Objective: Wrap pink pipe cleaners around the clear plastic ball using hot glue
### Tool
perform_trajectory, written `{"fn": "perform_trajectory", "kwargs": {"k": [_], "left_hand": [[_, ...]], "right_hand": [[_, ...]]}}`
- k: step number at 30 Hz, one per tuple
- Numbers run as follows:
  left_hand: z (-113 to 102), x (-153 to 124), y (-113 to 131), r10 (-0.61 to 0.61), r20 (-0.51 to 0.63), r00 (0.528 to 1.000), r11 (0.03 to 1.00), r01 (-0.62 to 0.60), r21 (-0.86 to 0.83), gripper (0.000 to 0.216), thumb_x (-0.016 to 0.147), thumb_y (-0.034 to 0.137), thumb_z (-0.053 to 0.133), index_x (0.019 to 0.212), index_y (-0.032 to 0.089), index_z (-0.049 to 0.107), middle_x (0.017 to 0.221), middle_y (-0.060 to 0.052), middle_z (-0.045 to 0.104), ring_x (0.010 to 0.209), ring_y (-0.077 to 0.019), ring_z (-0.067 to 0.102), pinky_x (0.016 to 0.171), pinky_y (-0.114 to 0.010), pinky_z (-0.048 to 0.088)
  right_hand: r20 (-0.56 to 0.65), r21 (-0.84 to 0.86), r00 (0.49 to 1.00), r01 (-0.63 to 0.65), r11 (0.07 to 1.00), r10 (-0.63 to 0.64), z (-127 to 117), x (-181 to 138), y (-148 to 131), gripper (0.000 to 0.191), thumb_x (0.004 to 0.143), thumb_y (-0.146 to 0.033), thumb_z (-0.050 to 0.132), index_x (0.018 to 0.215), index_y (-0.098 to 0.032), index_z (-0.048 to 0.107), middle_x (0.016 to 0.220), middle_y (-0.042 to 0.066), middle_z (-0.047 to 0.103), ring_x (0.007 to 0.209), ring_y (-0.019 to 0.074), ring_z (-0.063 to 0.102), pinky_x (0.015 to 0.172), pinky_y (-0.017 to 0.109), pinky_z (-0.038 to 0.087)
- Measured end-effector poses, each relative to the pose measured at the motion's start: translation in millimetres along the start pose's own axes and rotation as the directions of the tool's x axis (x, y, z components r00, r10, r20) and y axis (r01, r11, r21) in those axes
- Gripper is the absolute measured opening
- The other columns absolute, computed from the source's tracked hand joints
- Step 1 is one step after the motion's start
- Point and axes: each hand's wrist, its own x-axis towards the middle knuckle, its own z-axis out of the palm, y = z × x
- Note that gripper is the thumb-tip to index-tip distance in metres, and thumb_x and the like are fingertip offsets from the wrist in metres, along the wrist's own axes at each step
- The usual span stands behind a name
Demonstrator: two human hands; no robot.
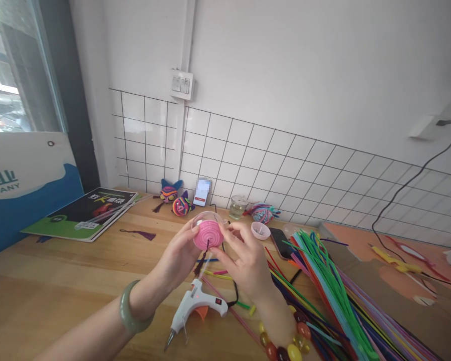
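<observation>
My left hand (pixel 180 253) and my right hand (pixel 246 258) together hold up a small clear dome wrapped in a pink pipe-cleaner coil (pixel 208 233) above the wooden table (pixel 60 281). Both hands have their fingers pinched round it. A dark tassel (pixel 202 260) hangs from the coil between my hands. A white hot glue gun (pixel 195 306) lies on the table just below them, nozzle toward me. A green bangle is on my left wrist and a bead bracelet on my right.
A big bundle of coloured pipe cleaners (pixel 334 291) lies at the right. Along the tiled wall stand small colourful figures (pixel 176 198), a glass jar (pixel 237 206), a phone (pixel 202 192) and a pink lid (pixel 260 230). A magazine (pixel 86 213) lies at the left.
</observation>
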Motion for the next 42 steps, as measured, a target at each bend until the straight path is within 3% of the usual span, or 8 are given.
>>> {"fn": "perform_trajectory", "kwargs": {"k": [6, 11, 15, 24, 30, 36, 42], "left_hand": [[2, 0, -1, 0.018, 0.076, 0.997, 0.998, -0.022, 0.052, 0.025, 0.087, 0.023, 0.067, 0.111, 0.018, 0.071, 0.114, -0.010, 0.071, 0.102, -0.0224, 0.063, 0.084, -0.030, 0.049], [2, -1, -1, 0.017, 0.085, 0.996, 0.996, -0.025, 0.085, 0.030, 0.086, 0.024, 0.068, 0.116, 0.020, 0.070, 0.125, -0.011, 0.066, 0.107, -0.0235, 0.062, 0.087, -0.031, 0.048], [2, -1, 0, 0.024, 0.058, 0.998, 0.995, -0.029, 0.091, 0.031, 0.085, 0.024, 0.070, 0.116, 0.021, 0.069, 0.124, -0.010, 0.066, 0.108, -0.0234, 0.061, 0.090, -0.032, 0.047], [-2, -1, -2, 0.013, 0.088, 0.996, 0.996, -0.021, 0.091, 0.032, 0.087, 0.025, 0.065, 0.119, 0.021, 0.067, 0.137, -0.010, 0.059, 0.114, -0.0237, 0.057, 0.092, -0.033, 0.047], [-6, 1, -1, 0.002, 0.026, 1.000, 0.998, -0.004, 0.068, 0.032, 0.089, 0.037, 0.063, 0.115, 0.019, 0.068, 0.125, -0.012, 0.066, 0.113, -0.0268, 0.058, 0.089, -0.037, 0.046], [-6, 2, 0, 0.018, -0.050, 0.999, 0.983, -0.008, 0.183, 0.030, 0.082, 0.037, 0.072, 0.105, 0.019, 0.068, 0.113, -0.010, 0.069, 0.099, -0.0234, 0.063, 0.082, -0.033, 0.047], [-8, 2, 1, 0.021, -0.106, 0.994, 0.958, 0.010, 0.285, 0.032, 0.078, 0.035, 0.076, 0.104, 0.019, 0.066, 0.115, -0.010, 0.067, 0.103, -0.0250, 0.061, 0.083, -0.034, 0.047]], "right_hand": [[-0.028, 0.024, 0.999, -0.017, 1.000, 0.018, 2, -3, 6, 0.043, 0.091, -0.025, 0.065, 0.133, -0.025, 0.058, 0.124, 0.014, 0.054, 0.097, 0.0238, 0.066, 0.085, 0.046, 0.059], [-0.026, 0.092, 0.998, -0.052, 0.994, 0.055, 5, -6, 10, 0.049, 0.091, -0.022, 0.065, 0.139, -0.029, 0.054, 0.128, 0.013, 0.053, 0.103, 0.0242, 0.066, 0.090, 0.046, 0.059], [-0.007, 0.128, 0.997, -0.079, 0.989, 0.081, 5, -6, 12, 0.052, 0.092, -0.021, 0.064, 0.142, -0.032, 0.052, 0.129, 0.012, 0.056, 0.113, 0.0256, 0.065, 0.096, 0.047, 0.057], [0.044, 0.152, 0.997, -0.069, 0.986, 0.063, 4, -7, 14, 0.055, 0.093, -0.020, 0.063, 0.146, -0.027, 0.048, 0.137, 0.014, 0.060, 0.128, 0.0252, 0.058, 0.104, 0.046, 0.053], [0.068, 0.164, 0.996, -0.060, 0.985, 0.049, 4, -7, 15, 0.057, 0.093, -0.020, 0.064, 0.146, -0.030, 0.047, 0.141, 0.013, 0.058, 0.129, 0.0256, 0.057, 0.106, 0.046, 0.052], [0.151, 0.137, 0.988, -0.057, 0.989, 0.036, 8, -9, 14, 0.058, 0.093, -0.018, 0.063, 0.148, -0.028, 0.046, 0.145, 0.015, 0.054, 0.132, 0.0269, 0.054, 0.109, 0.048, 0.049], [0.162, 0.131, 0.986, -0.053, 0.990, 0.031, 11, -11, 15, 0.057, 0.094, -0.019, 0.063, 0.147, -0.030, 0.046, 0.144, 0.015, 0.055, 0.131, 0.0279, 0.055, 0.108, 0.049, 0.049]]}}
